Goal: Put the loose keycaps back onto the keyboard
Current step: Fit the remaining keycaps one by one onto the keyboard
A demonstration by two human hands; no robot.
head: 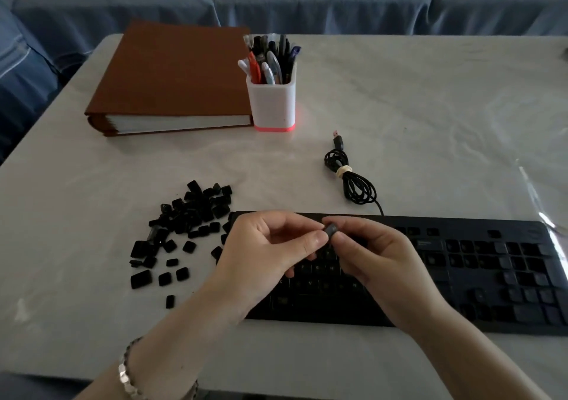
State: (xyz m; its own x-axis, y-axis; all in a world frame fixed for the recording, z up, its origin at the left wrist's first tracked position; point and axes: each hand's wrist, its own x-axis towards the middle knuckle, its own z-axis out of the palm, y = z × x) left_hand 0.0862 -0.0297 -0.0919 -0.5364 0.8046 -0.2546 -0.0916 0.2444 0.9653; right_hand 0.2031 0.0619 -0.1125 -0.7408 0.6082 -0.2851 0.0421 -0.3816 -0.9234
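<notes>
A person's left hand [264, 255] and right hand [378, 258] meet above a wide black plastic keyboard [479, 279] on a pale marbled table [415, 101]. Between curled thumbs and forefingers, both pinch one small dark square keycap [330, 230], held above the keyboard's upper rows. A scattered pile of loose black keycaps [190, 215] lies on the table just left of the keyboard, with the coiled black cable [353, 181] behind it.

Loose keycaps [184, 233] lie left of the keyboard [461, 276]; binder [172, 76] and pen holder [272, 104] behind.
</notes>
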